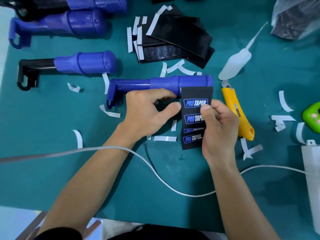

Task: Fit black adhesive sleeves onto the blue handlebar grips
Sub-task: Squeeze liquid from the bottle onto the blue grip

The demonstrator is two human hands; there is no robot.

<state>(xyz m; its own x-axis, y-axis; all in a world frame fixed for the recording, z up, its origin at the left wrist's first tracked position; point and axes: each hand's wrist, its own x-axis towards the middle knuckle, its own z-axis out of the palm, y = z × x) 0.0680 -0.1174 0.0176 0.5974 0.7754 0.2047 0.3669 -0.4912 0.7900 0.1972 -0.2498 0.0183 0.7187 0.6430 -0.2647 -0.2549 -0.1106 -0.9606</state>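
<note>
Both hands pinch one black sleeve (pixel 192 94) printed with repeated "PRO TAPER" logos. The left hand (pixel 147 110) has its thumb on the sleeve's left edge and its fingers curled in behind. The right hand (pixel 220 129) presses its thumb on the right edge over the top logo, with its fingers hidden under the sleeve. The sleeve hangs toward the person between the two hands, and its top edge meets the thick end of a blue handlebar grip (pixel 195 80) lying crosswise on the bench (pixel 52 153) just beyond the knuckles. Just to the right of the right hand lies a yellow utility knife (pixel 242 122), and beyond that a white squeeze bottle (pixel 237 63) with a long nozzle. Farther out past both hands sits a loose stack of black sleeves (pixel 181 37). Beyond and to the left of the left hand lie more blue grips (pixel 86 63). White paper strips (pixel 165 138) are scattered around both hands, and a white cable (pixel 155 172) crosses over the left forearm and under the right.
</note>
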